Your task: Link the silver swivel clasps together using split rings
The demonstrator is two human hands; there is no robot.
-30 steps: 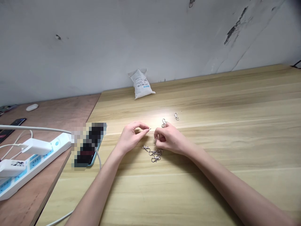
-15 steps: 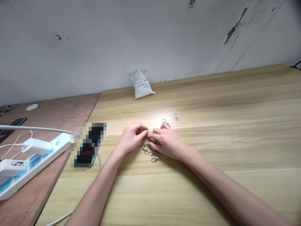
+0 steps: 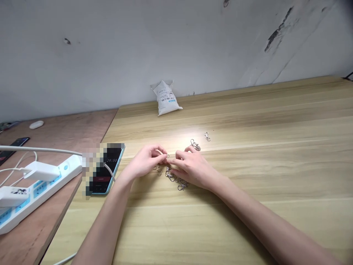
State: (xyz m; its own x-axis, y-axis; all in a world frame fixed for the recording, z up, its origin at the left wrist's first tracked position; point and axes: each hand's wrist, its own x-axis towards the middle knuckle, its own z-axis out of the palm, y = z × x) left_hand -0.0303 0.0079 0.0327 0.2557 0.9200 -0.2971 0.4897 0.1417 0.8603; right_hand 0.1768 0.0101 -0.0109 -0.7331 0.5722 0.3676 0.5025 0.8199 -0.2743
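Near the table's middle, my left hand (image 3: pixel 149 160) pinches a small metal ring (image 3: pixel 168 156) between thumb and fingertips. Close on its right, my right hand (image 3: pixel 194 167) has bent fingers, with the index fingertip near that ring; whether it grips anything is hidden. Several silver clasps (image 3: pixel 182 187) lie below and partly under my right hand. A few small rings (image 3: pixel 159 170) rest just under my left hand. Beyond my right hand sits another small group of clasps (image 3: pixel 195 144), and a single clasp (image 3: pixel 207 137) lies apart, farther right.
A white package (image 3: pixel 167 99) stands by the wall. At left are a partly blurred phone (image 3: pixel 111 165) with a cable, a power strip (image 3: pixel 66 169) with plugged-in chargers, a second phone (image 3: pixel 16 145) and a white oval object (image 3: pixel 36 124).
My left hand has shifted left with the ring, uncovering small rings beneath it. My right hand has moved slightly left, showing more of the clasps behind it.
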